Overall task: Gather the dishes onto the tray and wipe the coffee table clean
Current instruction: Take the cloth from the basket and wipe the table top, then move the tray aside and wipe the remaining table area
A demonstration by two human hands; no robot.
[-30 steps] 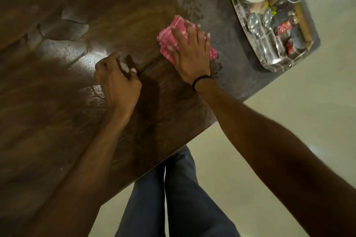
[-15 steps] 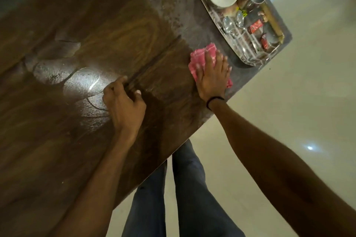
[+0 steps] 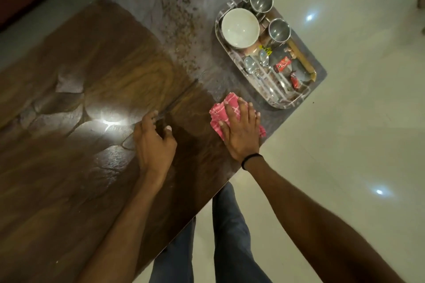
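Sliding nearer the table's [image 3: 96, 89] edge, right hand [image 3: 241, 130] presses flat-fingered on the pink checked cloth [image 3: 226, 109]; left hand [image 3: 154, 144] rests curled, empty. Tray [image 3: 285, 104] labels unreadable.

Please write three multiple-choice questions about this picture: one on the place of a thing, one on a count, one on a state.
1. Where does the tray stand?
A. at the table's far right corner
B. on the floor
C. under the left hand

2. How many steel cups are on the tray?
A. one
B. two
C. four

3. How is the right hand?
A. lifted, empty
B. gripping a spoon
C. pressed flat on the pink cloth

Answers: 1 A, its rim lies beside that corner; 2 B, two cups behind the white bowl; 3 C, fingers spread over the cloth.
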